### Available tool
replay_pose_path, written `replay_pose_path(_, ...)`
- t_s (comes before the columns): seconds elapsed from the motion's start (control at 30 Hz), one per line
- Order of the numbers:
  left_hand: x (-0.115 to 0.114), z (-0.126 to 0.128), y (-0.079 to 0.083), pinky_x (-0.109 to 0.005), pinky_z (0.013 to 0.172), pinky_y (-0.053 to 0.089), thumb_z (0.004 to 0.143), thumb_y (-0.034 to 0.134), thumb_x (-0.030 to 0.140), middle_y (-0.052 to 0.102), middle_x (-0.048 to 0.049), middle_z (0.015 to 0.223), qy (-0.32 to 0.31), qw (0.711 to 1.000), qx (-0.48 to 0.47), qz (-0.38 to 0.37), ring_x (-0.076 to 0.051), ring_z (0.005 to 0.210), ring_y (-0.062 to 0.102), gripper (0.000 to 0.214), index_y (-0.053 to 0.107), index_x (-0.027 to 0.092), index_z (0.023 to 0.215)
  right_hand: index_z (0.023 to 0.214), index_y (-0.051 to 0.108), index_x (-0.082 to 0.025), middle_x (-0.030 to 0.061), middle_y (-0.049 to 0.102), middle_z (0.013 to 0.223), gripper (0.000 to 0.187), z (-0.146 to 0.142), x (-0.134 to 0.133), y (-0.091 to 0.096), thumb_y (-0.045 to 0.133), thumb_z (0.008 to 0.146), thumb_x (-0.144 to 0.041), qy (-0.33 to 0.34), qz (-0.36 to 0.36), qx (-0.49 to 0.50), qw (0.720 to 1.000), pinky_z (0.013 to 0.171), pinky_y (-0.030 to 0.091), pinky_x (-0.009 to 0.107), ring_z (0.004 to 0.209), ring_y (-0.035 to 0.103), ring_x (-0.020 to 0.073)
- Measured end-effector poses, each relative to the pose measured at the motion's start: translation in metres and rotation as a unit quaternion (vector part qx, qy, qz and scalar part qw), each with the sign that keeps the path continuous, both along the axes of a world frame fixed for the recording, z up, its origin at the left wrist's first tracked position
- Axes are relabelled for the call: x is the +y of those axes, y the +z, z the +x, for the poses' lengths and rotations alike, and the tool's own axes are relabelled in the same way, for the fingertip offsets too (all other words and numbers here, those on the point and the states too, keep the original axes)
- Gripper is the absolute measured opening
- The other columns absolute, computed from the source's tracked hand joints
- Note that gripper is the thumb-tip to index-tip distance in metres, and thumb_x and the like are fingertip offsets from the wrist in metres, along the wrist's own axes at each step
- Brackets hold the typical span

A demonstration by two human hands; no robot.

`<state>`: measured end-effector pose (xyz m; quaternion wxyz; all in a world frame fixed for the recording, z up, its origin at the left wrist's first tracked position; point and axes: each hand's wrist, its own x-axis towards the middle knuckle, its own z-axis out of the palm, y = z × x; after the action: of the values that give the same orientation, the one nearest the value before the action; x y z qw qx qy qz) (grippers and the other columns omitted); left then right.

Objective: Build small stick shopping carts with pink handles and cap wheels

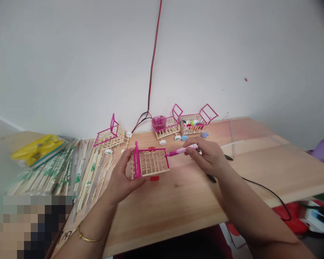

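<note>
My left hand (121, 178) grips a small cart (150, 162) built of wooden sticks, with pink painted edges and red bottle-cap wheels, and holds it just above the wooden table (183, 201). My right hand (207, 155) pinches a pink marker (182, 150), and the marker's tip touches the cart's right upper rim.
Three more stick carts (109, 136) (167, 126) (196, 123) stand along the wall, one carrying a pink cup (159, 123), another holding coloured caps. Wrapped chopsticks (56, 169) and a yellow packet (36, 149) lie at left. A red-black wire (152, 68) hangs down the wall; a black cable (267, 192) crosses the table's right.
</note>
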<state>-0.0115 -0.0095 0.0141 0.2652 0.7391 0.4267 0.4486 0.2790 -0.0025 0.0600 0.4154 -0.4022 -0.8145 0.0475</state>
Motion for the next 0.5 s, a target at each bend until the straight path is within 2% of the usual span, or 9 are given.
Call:
replay_pose_path(0.13, 0.0004, -0.0011, -0.0023, -0.045, 0.107, 0.036, 0.065, 0.080, 0.031, 0.053, -0.0105, 0.132, -0.009, 1.000, 0.005, 0.002, -0.031, 0.123, 0.050, 0.079, 0.046, 0.024, 0.135, 0.094, 0.059, -0.021, 0.0017, 0.068, 0.078, 0.016, -0.0003, 0.0028, -0.0013, 0.046, 0.096, -0.030, -0.007, 0.008, 0.015, 1.000, 0.062, 0.044, 0.023, 0.065, 0.061, 0.0121)
replay_pose_path(0.3, 0.0003, -0.0017, -0.0045, -0.046, 0.109, 0.034, 0.055, 0.085, 0.026, 0.058, -0.0102, 0.129, -0.010, 0.998, -0.047, -0.047, -0.032, 0.122, 0.051, 0.085, 0.051, 0.023, 0.133, 0.092, 0.060, -0.021, 0.0012, 0.066, 0.074, 0.018, 0.0002, 0.0048, -0.0024, 0.046, 0.096, -0.032, -0.020, 0.019, 0.017, 0.999, 0.060, 0.043, 0.023, 0.064, 0.059, 0.0126)
replay_pose_path(0.4, 0.0003, -0.0005, -0.0048, -0.046, 0.108, 0.036, 0.052, 0.087, 0.024, 0.058, -0.0098, 0.130, 0.006, 0.994, -0.080, -0.070, -0.033, 0.122, 0.051, 0.088, 0.052, 0.024, 0.132, 0.092, 0.060, -0.022, 0.0015, 0.067, 0.078, 0.017, 0.0011, 0.0044, -0.0023, 0.047, 0.096, -0.031, -0.002, 0.010, 0.020, 1.000, 0.061, 0.044, 0.023, 0.067, 0.060, 0.0126)
replay_pose_path(0.5, 0.0011, 0.0011, -0.0045, -0.044, 0.103, 0.042, 0.052, 0.087, 0.024, 0.058, -0.0101, 0.130, 0.019, 0.984, -0.137, -0.110, -0.033, 0.122, 0.052, 0.089, 0.051, 0.024, 0.133, 0.092, 0.061, -0.022, 0.0005, 0.066, 0.075, 0.014, 0.0019, 0.0024, -0.0020, 0.049, 0.095, -0.030, 0.031, -0.030, 0.045, 0.998, 0.058, 0.044, 0.023, 0.064, 0.060, 0.0118)
